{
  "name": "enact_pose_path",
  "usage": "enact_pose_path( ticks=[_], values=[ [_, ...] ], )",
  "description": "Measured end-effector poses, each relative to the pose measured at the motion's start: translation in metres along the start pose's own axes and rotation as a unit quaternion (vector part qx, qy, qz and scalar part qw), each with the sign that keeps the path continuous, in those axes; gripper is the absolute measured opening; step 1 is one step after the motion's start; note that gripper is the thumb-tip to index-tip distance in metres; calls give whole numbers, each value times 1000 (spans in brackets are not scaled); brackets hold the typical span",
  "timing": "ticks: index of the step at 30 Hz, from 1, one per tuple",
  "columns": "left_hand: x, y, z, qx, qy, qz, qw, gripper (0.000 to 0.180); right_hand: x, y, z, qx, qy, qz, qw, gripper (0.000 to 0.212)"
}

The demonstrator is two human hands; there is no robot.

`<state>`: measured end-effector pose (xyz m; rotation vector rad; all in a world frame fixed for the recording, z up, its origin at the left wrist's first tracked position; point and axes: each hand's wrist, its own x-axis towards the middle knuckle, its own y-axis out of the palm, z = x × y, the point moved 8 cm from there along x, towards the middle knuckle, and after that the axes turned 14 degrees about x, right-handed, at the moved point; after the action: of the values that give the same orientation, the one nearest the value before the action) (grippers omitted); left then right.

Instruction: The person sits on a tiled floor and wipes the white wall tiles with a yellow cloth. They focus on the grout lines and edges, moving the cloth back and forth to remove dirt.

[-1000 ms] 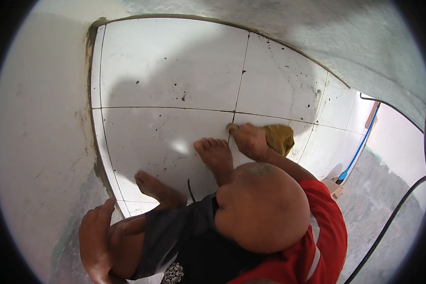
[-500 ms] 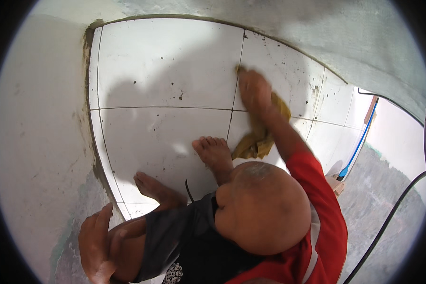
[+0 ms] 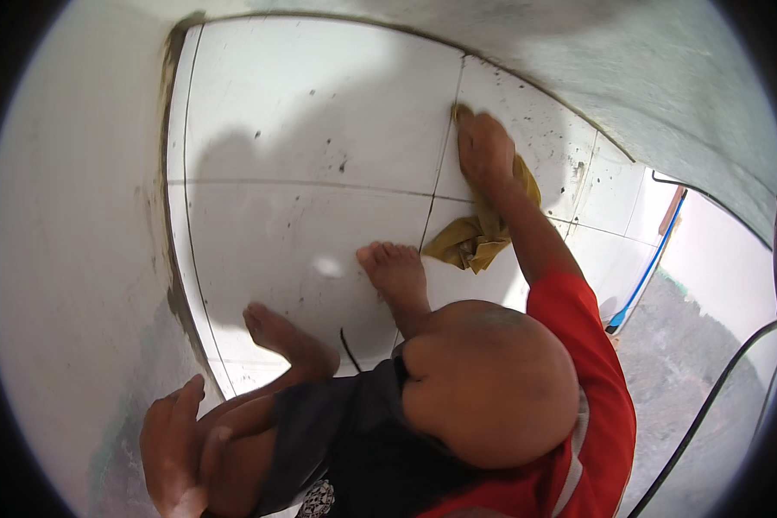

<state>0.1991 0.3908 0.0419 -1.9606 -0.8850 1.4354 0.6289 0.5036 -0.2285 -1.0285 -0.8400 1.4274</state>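
Right hand closed on brown cloth, over white tiles by grout line; cloth's loose end just beside 1 of 2 bare feet. Left hand rests at left knee, loosely uncurled, seemingly empty.

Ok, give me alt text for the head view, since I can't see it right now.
The person's right hand grips a mustard-coloured cloth that trails over white floor tiles dotted with dark specks. The left hand is at the bent left knee, and two bare feet stand on the tiles.
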Motion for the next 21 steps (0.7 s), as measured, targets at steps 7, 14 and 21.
enact_pose_path(
  ticks=[7, 14, 21],
  values=[
    [-121, 74, 51, -60, -156, 112, 979, 48, -126, 42, 79, 108, -238, 165, 951, 20],
    [-206, 163, 52, -106, -218, 167, 956, 45, -31, 108, 283, 121, -418, 102, 894, 13],
    [-172, 184, 88, -117, -136, -89, 980, 57, -87, 70, 155, 12, -311, 145, 939, 19]
  ],
)
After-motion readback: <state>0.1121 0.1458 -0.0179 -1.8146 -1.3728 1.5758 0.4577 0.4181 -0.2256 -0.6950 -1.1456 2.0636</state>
